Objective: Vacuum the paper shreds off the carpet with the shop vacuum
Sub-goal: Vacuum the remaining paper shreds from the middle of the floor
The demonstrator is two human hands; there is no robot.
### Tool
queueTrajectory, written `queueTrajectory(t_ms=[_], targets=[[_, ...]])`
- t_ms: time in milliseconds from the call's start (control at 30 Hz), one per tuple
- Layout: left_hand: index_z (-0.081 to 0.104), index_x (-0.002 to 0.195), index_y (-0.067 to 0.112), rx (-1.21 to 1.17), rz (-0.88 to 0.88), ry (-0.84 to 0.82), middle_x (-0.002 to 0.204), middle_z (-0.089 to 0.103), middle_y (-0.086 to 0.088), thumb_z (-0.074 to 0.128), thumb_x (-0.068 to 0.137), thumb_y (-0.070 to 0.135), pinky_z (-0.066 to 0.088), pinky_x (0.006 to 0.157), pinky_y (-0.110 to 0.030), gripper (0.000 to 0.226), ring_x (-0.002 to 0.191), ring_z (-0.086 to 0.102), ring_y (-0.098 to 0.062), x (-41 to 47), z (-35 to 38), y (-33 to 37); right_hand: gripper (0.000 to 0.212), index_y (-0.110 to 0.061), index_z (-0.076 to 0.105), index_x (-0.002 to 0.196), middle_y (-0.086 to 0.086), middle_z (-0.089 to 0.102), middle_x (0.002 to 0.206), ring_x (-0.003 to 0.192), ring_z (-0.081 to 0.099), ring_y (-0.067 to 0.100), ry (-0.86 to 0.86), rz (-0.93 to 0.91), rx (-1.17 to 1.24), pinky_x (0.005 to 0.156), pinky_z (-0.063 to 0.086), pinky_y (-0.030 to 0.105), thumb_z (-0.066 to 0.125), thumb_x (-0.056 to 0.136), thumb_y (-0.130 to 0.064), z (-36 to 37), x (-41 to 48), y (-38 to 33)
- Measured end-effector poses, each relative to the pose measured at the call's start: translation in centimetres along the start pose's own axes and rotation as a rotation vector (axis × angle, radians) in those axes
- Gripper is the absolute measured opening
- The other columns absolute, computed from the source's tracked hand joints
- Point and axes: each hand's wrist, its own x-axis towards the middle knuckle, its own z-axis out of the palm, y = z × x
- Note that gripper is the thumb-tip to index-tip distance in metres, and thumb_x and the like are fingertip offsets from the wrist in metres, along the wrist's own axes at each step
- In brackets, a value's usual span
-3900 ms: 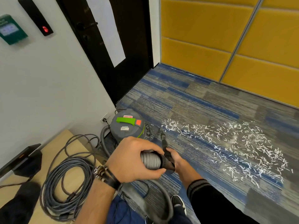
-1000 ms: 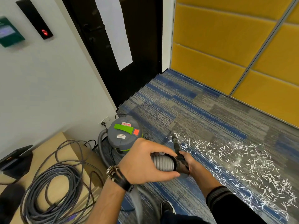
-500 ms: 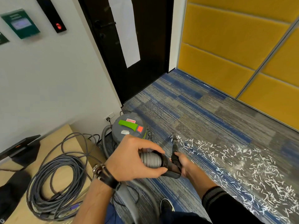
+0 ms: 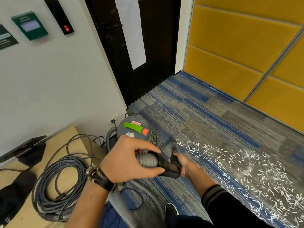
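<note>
Ahead, bare carpet (image 4: 205, 112) to door (image 4: 156, 46); shreds (image 4: 255, 170) right; hands (image 4: 126, 160) (image 4: 185, 165) grip hose (image 4: 146, 160).

White paper shreds (image 4: 246, 170) lie scattered in a broad band across a blue-and-grey striped carpet (image 4: 197, 116). A small grey shop vacuum (image 4: 133, 130), with a green handle and a red switch on its lid, stands upright against the wall (image 4: 57, 88). Its ribbed grey hose (image 4: 146, 160) ends in a black nozzle (image 4: 173, 148) angled down at the nearest shreds.
</note>
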Motion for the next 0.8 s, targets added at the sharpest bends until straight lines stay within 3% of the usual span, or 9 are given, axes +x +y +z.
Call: queueTrajectory(t_ms=[100,167,267,400,500,633,733,800], targets=[[0.084,0.101,0.025,-0.028,0.063,-0.040,0.086,0.075,0.026,0.099,0.066,0.030,0.050,0.074,-0.012,0.038,0.079,0.071,0.004,0.8,0.9,1.2,0.039,-0.006,0.053,0.110,0.017,0.061,0.091,0.070,0.060,0.030,-0.023,0.003,-0.072,0.060,0.054,0.034,0.043,0.100,-0.042,-0.2,1.0,0.9],[0.083,0.101,0.024,-0.087,0.050,-0.048,0.086,0.075,0.024,0.099,0.066,0.030,0.051,0.071,-0.016,0.039,0.077,0.071,-0.002,1.0,0.9,1.0,0.039,-0.005,0.052,0.113,0.017,0.061,0.088,0.069,0.060,0.029,-0.011,0.010,-0.046,0.062,0.053,0.035,0.043,0.100,-0.041,-1.0,0.7,1.1],[0.082,0.102,0.026,-0.155,-0.020,-0.063,0.089,0.077,0.016,0.097,0.067,0.037,0.058,0.073,-0.034,0.040,0.078,0.072,-0.012,0.8,0.6,0.0,0.034,-0.005,0.050,0.106,0.015,0.061,0.073,0.061,0.058,0.025,0.038,0.047,0.116,0.061,0.051,0.032,0.045,0.102,-0.039,-2.7,-0.9,0.9],[0.083,0.102,0.028,-0.149,-0.120,-0.100,0.092,0.078,0.016,0.094,0.067,0.040,0.060,0.081,-0.039,0.039,0.085,0.074,-0.009,0.4,1.4,-0.9,0.031,-0.006,0.048,0.094,0.013,0.057,0.067,0.057,0.054,0.024,0.087,0.038,0.172,0.048,0.051,0.030,0.044,0.103,-0.036,-6.2,-0.7,1.7],[0.084,0.100,0.028,-0.117,-0.120,-0.109,0.089,0.078,0.018,0.095,0.069,0.037,0.060,0.081,-0.038,0.035,0.084,0.075,-0.006,0.2,2.1,-0.7,0.029,-0.007,0.047,0.095,0.012,0.055,0.065,0.058,0.052,0.024,0.087,0.037,0.168,0.051,0.049,0.032,0.042,0.104,-0.035,-6.3,-0.5,2.0],[0.082,0.104,0.032,-0.067,-0.090,-0.108,0.094,0.078,0.020,0.094,0.063,0.056,0.060,0.084,-0.031,0.050,0.089,0.073,0.000,0.4,1.2,0.5,0.033,-0.006,0.049,0.096,0.013,0.058,0.065,0.059,0.055,0.024,0.035,0.021,0.123,0.061,0.049,0.033,0.042,0.103,-0.037,-3.9,-0.2,1.8],[0.082,0.105,0.031,-0.029,-0.044,-0.109,0.094,0.077,0.022,0.097,0.064,0.048,0.058,0.083,-0.026,0.046,0.089,0.073,0.003,0.4,0.8,1.2,0.035,-0.007,0.050,0.098,0.012,0.060,0.066,0.059,0.056,0.024,0.019,0.029,0.083,0.063,0.050,0.031,0.044,0.102,-0.041,-2.3,0.2,1.3],[0.082,0.103,0.032,-0.030,-0.049,-0.078,0.092,0.077,0.021,0.096,0.066,0.045,0.058,0.080,-0.031,0.042,0.085,0.073,-0.001,0.3,0.4,0.9,0.035,-0.007,0.051,0.094,0.011,0.059,0.065,0.059,0.056,0.023,0.000,0.040,0.086,0.062,0.050,0.031,0.044,0.101,-0.041,-1.7,0.3,1.1]])
